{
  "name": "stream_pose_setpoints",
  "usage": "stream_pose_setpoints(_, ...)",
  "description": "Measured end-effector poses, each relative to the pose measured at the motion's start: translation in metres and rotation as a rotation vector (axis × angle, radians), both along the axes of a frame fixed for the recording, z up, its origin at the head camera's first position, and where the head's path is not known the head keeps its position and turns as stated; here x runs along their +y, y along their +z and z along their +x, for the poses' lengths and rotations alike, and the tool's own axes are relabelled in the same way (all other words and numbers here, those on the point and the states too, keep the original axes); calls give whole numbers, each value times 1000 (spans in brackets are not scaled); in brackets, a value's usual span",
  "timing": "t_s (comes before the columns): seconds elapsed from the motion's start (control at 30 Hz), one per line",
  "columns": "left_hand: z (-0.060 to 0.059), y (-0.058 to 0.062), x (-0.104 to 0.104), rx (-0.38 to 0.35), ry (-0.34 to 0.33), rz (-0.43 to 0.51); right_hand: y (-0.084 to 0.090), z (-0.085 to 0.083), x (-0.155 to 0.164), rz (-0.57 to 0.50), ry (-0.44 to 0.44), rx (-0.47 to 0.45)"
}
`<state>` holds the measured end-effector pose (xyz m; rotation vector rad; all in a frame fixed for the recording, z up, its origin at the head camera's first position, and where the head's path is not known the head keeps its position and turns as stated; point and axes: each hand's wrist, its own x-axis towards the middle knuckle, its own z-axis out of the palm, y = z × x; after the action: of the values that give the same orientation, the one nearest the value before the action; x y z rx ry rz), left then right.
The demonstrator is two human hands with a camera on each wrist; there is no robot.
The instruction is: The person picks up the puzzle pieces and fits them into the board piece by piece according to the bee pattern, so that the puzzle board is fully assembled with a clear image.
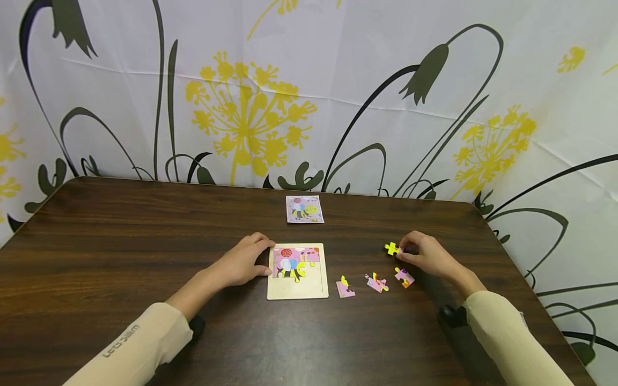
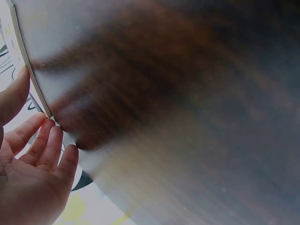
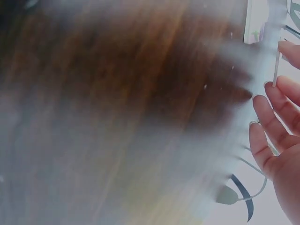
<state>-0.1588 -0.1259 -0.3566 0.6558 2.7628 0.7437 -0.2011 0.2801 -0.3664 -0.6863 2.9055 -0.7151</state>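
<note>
A square wooden puzzle board (image 1: 296, 289) lies on the table, its upper left part filled with joined pieces showing a bee on pink. My left hand (image 1: 247, 261) is at the board's left side; its thumb meets the left edge and its index finger the upper left corner. The left wrist view shows the hand (image 2: 40, 173) with fingers extended along the board's rim (image 2: 35, 89). To the right, my right hand (image 1: 427, 254) pinches a yellow and pink puzzle piece (image 1: 392, 249) between thumb and fingers. In the right wrist view that piece (image 3: 276, 70) appears edge-on at the fingertips (image 3: 269, 85).
Three loose puzzle pieces lie between the board and my right hand: a pink corner piece (image 1: 345, 289), a middle one (image 1: 377, 283) and one with orange (image 1: 404, 277). A bee picture card (image 1: 305, 209) lies behind the board. A flowered curtain (image 1: 357, 80) hangs at the table's far edge.
</note>
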Motion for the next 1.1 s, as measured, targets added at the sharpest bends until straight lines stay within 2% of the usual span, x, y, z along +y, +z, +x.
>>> stream_pose_setpoints(0.27, 0, 0, 0, -1, -2, 8, -2, 0, -10, -36, 39, 14)
stream_pose_setpoints(0.63, -2, 0, -1, 2, -1, 7, 6, -2, -33, -83, 100, 2)
stream_pose_setpoints(1.1, -3, -2, -1, 0, -3, 7, 5, -3, -66, -59, 204, 7)
